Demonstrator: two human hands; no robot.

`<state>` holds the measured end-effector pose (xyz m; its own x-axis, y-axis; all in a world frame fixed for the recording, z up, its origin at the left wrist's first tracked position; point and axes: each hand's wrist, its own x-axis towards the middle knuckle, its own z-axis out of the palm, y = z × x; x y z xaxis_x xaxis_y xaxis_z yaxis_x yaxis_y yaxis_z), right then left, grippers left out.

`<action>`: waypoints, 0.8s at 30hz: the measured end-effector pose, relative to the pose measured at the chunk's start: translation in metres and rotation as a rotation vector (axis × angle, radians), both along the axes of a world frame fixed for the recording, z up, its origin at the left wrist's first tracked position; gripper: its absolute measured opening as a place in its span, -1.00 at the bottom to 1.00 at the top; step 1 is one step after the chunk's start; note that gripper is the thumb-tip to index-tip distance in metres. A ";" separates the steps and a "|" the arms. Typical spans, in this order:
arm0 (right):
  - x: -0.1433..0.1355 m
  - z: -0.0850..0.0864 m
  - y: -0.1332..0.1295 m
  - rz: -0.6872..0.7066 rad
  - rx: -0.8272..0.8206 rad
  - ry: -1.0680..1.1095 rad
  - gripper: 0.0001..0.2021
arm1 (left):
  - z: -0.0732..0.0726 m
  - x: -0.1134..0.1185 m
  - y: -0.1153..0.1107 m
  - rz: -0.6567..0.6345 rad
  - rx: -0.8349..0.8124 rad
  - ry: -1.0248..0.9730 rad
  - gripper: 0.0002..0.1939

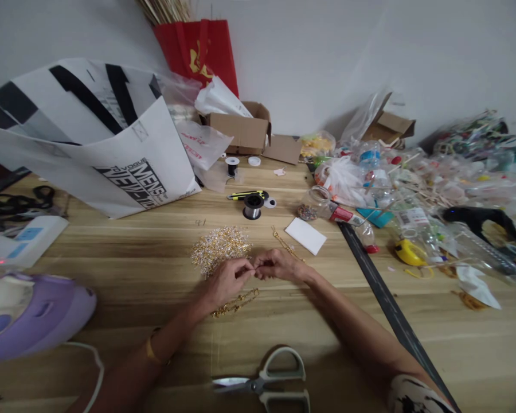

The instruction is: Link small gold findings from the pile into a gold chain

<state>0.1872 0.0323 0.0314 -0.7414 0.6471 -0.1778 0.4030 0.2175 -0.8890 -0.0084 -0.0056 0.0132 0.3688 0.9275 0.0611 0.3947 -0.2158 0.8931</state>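
Observation:
My left hand [232, 279] and my right hand [279, 265] meet at their fingertips over the wooden table [155, 252]. Both are closed in a pinch, and what lies between the fingers is too small to make out. A loose pile of gold and clear beads [217, 246] lies just beyond my left hand. One gold chain [236, 304] rests on the near side of my hands, another gold chain [288, 246] beyond my right hand. Scissors [258, 384] with pale handles lie partly open near the front edge of the view.
A wire spool [253, 206], a cutter knife [241, 195], a bead jar [312, 205] and a white card [305, 235] lie beyond my hands. Plastic bottles and bags fill the right. At left are a large white bag [124, 166] and a purple device [47, 312].

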 end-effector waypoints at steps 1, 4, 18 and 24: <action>0.001 0.000 0.001 0.023 0.018 -0.012 -0.89 | 0.001 0.000 -0.001 -0.007 0.064 0.033 -0.88; 0.005 0.000 0.004 0.056 0.053 -0.039 -0.88 | 0.004 0.001 -0.002 -0.053 0.172 0.068 -0.88; 0.028 0.016 0.015 0.054 0.220 -0.240 -0.84 | 0.006 -0.001 -0.001 -0.015 0.073 0.204 -0.88; 0.018 0.016 0.009 -0.083 0.096 -0.100 -0.79 | 0.002 -0.001 -0.002 0.004 0.076 0.173 -0.88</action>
<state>0.2055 0.0414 0.0470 -0.6661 0.7232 -0.1827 0.5089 0.2616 -0.8201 -0.0096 -0.0072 0.0154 0.3759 0.9243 0.0668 0.5424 -0.2779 0.7928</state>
